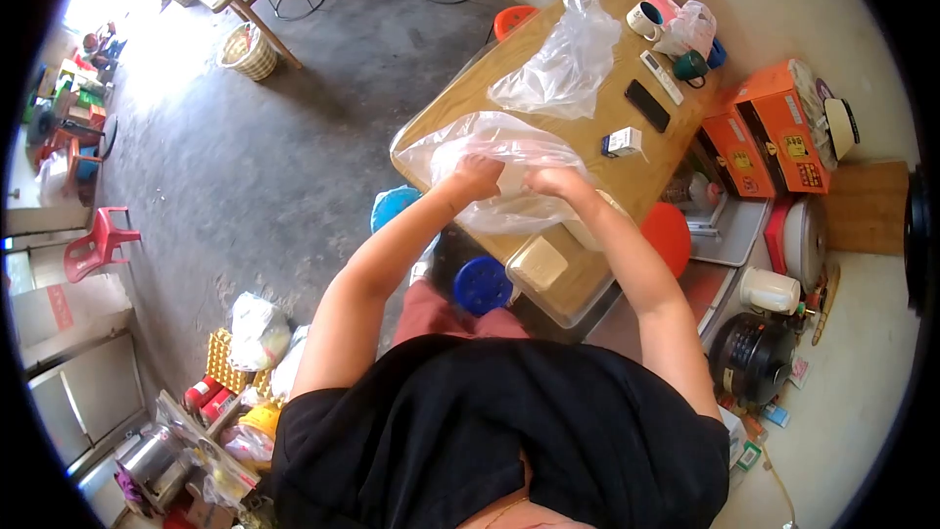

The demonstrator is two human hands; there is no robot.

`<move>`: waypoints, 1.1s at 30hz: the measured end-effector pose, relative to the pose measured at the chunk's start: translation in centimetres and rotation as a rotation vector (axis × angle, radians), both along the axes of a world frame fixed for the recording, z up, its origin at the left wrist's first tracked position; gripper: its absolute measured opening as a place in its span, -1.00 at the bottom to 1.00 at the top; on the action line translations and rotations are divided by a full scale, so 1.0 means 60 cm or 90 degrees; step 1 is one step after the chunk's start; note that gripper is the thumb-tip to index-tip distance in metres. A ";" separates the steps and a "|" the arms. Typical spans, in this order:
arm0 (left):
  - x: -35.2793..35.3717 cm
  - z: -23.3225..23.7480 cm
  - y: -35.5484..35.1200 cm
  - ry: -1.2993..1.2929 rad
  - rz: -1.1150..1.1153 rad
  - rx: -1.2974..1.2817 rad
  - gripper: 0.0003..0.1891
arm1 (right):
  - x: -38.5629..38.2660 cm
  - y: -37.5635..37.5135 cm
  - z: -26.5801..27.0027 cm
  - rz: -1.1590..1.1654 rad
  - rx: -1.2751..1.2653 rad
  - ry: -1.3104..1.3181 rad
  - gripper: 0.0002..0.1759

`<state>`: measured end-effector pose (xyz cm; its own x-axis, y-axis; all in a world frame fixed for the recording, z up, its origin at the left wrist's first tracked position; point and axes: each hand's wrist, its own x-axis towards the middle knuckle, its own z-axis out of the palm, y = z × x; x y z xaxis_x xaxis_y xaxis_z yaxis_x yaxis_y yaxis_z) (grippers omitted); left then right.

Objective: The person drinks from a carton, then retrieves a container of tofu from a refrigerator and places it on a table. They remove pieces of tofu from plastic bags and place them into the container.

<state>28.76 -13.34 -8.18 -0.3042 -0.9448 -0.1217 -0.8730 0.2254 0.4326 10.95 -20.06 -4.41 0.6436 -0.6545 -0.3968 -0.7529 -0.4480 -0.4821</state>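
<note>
A clear plastic bag (pixel 509 135) is spread at the near left end of the wooden table (pixel 627 103). My left hand (pixel 478 176) is closed on the bag's left part, and my right hand (pixel 551 181) is closed on it a little to the right. Something pale shows between my hands, too blurred to make out. Just below my right hand, a clear plastic container (pixel 568 309) with a pale block (pixel 538 264) in it sits at the table's near edge. Another clear bag (pixel 563 69) lies crumpled farther back.
On the table's right side are a black phone (pixel 647 106), a small white box (pixel 623 143), a white remote (pixel 662 77), a dark green mug (pixel 689 67) and a white mug (pixel 644 20). A blue stool (pixel 482 285) stands below the near edge. Orange boxes (pixel 783 127) stand at right.
</note>
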 end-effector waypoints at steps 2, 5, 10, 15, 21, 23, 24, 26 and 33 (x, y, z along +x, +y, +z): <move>-0.010 -0.010 0.001 0.005 0.007 -0.036 -0.39 | 0.011 0.041 0.067 -0.038 -0.013 -0.051 -0.54; 0.012 -0.026 -0.016 0.108 0.014 -0.030 -0.35 | -0.008 0.082 0.021 -0.103 -0.040 -0.202 -0.59; 0.055 -0.001 -0.090 0.087 -0.049 0.096 -0.43 | 0.028 0.110 0.107 -0.203 0.057 -0.183 -0.62; 0.070 0.026 -0.108 0.042 -0.051 0.086 -0.47 | 0.024 0.101 0.044 -0.116 -0.001 -0.234 -0.55; 0.086 0.008 -0.122 0.018 -0.036 0.129 -0.50 | 0.033 0.101 -0.007 -0.125 0.144 -0.023 -0.53; 0.094 -0.015 -0.126 -0.025 -0.012 0.135 -0.52 | 0.019 0.118 -0.029 -0.176 0.197 -0.029 -0.53; 0.097 -0.025 -0.126 -0.017 -0.005 0.145 -0.53 | 0.012 0.133 -0.023 -0.112 0.137 -0.184 -0.57; 0.105 -0.045 -0.126 0.000 0.017 0.166 -0.54 | 0.017 0.138 -0.017 -0.045 0.076 -0.338 -0.62; 0.122 -0.107 -0.126 0.161 0.101 0.271 -0.57 | 0.048 0.106 -0.075 -0.100 0.200 -0.020 -0.62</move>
